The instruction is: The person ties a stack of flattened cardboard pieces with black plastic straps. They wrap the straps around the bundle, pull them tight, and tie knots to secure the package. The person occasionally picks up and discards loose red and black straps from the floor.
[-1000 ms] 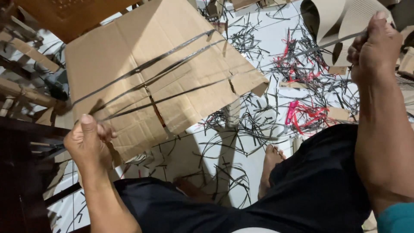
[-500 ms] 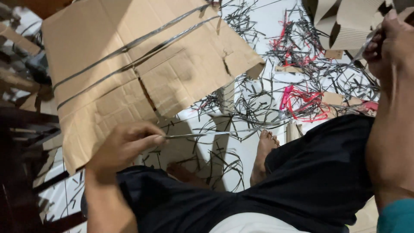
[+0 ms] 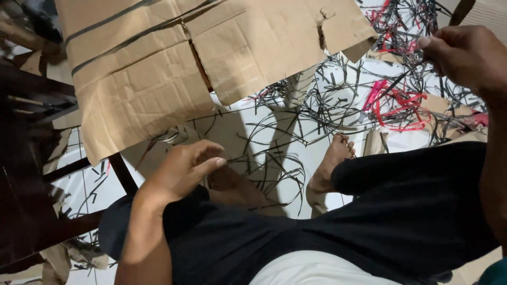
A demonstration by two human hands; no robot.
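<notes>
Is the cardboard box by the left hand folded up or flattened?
Flattened. The cardboard box lies spread open as one sheet, flaps splayed, over the strip-littered floor, beyond the left hand.

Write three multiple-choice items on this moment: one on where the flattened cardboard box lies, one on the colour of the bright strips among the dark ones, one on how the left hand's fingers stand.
1. Where does the flattened cardboard box lie?
A. On the floor ahead of the person's knees
B. On the person's lap
C. Standing against a wall

2. What colour are the bright strips on the floor?
A. Blue
B. Red
C. Yellow

3. How does the left hand stand?
A. Flat and spread on the floor
B. Fingers pinched together at the tips
C. Closed round a knife

Answers:
1 A, the box lies flat beyond the dark trousers.
2 B, a red tangle lies near the right hand.
3 B, thumb and fingers meet at the tips above the knee.
</notes>
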